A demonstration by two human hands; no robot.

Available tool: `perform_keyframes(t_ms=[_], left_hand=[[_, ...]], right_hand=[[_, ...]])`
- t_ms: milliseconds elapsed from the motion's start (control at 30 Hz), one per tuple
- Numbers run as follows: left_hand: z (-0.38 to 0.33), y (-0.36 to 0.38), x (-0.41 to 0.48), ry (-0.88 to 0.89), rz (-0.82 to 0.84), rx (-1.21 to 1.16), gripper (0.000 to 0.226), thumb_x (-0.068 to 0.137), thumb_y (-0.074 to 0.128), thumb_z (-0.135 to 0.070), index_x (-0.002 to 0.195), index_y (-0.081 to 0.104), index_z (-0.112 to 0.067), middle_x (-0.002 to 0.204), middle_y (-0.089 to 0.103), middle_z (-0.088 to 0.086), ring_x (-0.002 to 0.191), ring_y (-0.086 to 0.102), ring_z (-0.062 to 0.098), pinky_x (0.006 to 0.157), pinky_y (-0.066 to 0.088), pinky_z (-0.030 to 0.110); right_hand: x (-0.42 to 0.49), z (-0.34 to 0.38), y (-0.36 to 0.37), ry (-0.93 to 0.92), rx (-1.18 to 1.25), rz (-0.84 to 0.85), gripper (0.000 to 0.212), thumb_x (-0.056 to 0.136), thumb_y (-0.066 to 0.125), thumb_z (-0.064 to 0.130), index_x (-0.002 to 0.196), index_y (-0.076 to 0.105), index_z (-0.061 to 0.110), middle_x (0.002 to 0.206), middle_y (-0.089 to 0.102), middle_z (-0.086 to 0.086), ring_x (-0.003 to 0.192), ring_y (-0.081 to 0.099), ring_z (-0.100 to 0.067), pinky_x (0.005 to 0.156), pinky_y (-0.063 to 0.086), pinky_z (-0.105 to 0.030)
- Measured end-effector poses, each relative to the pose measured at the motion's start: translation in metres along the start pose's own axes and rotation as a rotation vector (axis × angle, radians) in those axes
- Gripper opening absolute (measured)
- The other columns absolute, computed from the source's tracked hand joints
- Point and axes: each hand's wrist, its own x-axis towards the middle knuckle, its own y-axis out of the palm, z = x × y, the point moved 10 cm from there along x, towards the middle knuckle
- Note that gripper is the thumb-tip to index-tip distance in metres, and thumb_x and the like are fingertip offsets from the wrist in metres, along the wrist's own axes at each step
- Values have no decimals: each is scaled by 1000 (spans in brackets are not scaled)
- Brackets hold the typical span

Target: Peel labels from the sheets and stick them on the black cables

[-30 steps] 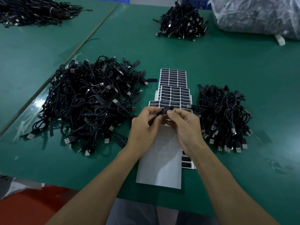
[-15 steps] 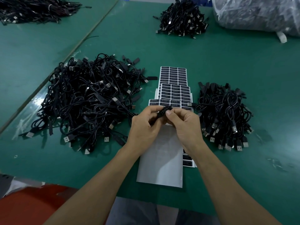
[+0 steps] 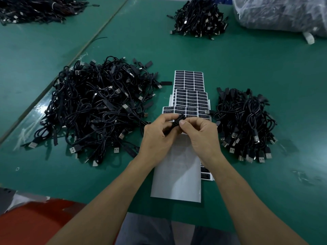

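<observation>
Here left hand (image 3: 156, 138) and right hand (image 3: 201, 137) meet, each grip pinching one black cable (image 3: 179, 119).

I see left hand (image 3: 157, 138) and right hand (image 3: 200, 137) pinching one black cable (image 3: 178, 121) | label sheets (image 3: 189, 85) at 12 o'clock | big pile (image 3: 99, 110) at 9 o'clock | smaller pile (image 3: 246, 121) at 3 o'clock

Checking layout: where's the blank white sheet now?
Head view, near centre: blank white sheet lies flat on the green table, overlapping the label sheets.
</observation>
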Motion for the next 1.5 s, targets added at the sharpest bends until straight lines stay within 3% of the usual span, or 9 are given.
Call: perform_keyframes(t_ms=[133,333,767,1333,1500], left_hand=[[0,0,0,11,-5,16,25,87,66,-36,111,61,-43,87,75,-20,81,72,-1,73,51,11],[1,-1,0,36,-10,45,28,90,68,-24,114,62,-36,87,76,-18,82,73,2,75,55,16],[0,-1,-1,16,-12,33,24,89,66,-21,112,63,-30,89,77,-16,84,74,4,77,57,20],[-7,-1,0,10,-15,-2,27,91,63,-14,103,60,-38,86,76,-20,82,74,2,75,54,14],[-3,-3,1,-14,-30,-4,23,92,64,-11,97,61,-33,81,75,-18,77,73,2,72,54,14]], right_hand=[[0,1,0,-4,-16,-10,20,90,70,11,73,74,22,71,74,4,70,67,-7,73,54,-22],[-1,-1,-3,2,-54,-38,16,90,71,13,76,74,19,75,75,0,74,68,-13,78,58,-33],[-5,5,-3,-43,-40,-77,16,89,71,8,76,71,17,65,70,13,62,63,4,63,48,-11],[-7,5,-4,-24,-30,-119,9,88,73,7,80,73,11,67,71,6,62,65,1,61,48,-11],[-8,8,-3,-33,-36,-121,11,87,73,6,78,74,12,65,71,6,61,67,-1,60,49,-11]])
